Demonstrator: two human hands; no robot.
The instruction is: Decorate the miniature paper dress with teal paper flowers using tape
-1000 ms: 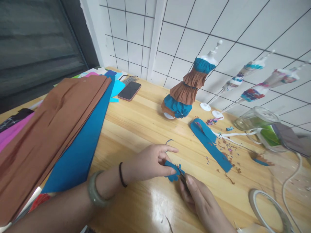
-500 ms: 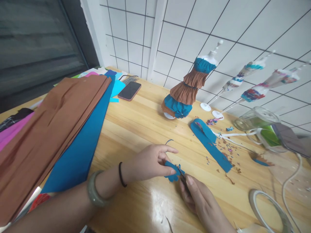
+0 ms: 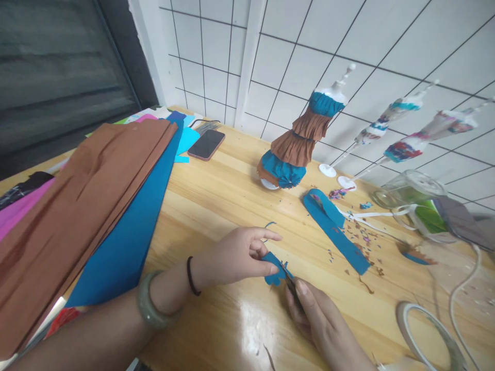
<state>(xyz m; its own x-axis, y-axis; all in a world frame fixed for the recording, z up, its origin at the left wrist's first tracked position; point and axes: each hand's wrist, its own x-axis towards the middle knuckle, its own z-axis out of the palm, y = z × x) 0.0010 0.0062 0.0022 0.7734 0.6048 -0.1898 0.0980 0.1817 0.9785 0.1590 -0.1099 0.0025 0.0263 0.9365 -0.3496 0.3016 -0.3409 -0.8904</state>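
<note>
Between thumb and fingers, my left hand (image 3: 251, 255) pinches a small blue piece of crepe paper (image 3: 274, 278) with a scalloped, notched edge. My right hand (image 3: 313, 309) is closed around a pair of dark scissors (image 3: 289, 281), mostly hidden in the palm. The scissor blades meet the right side of the blue paper. A thin blue sliver (image 3: 269, 224) lies on the table just beyond my left fingertips. Right of the hands, a folded blue paper strip (image 3: 336, 232) rests on the wood.
Brown paper sheets (image 3: 77, 206) lie over blue paper (image 3: 127, 237) at left, near a phone (image 3: 206, 144). A mini dress form (image 3: 297, 139) in blue and brown ruffles stands at the back. Paper scraps (image 3: 365, 237), a tape roll (image 3: 429, 330) and a clear jar (image 3: 410, 188) are at right.
My left hand has shifted slightly, turning the blue paper a little at the scissor blades. My right hand stays nearly in place.
</note>
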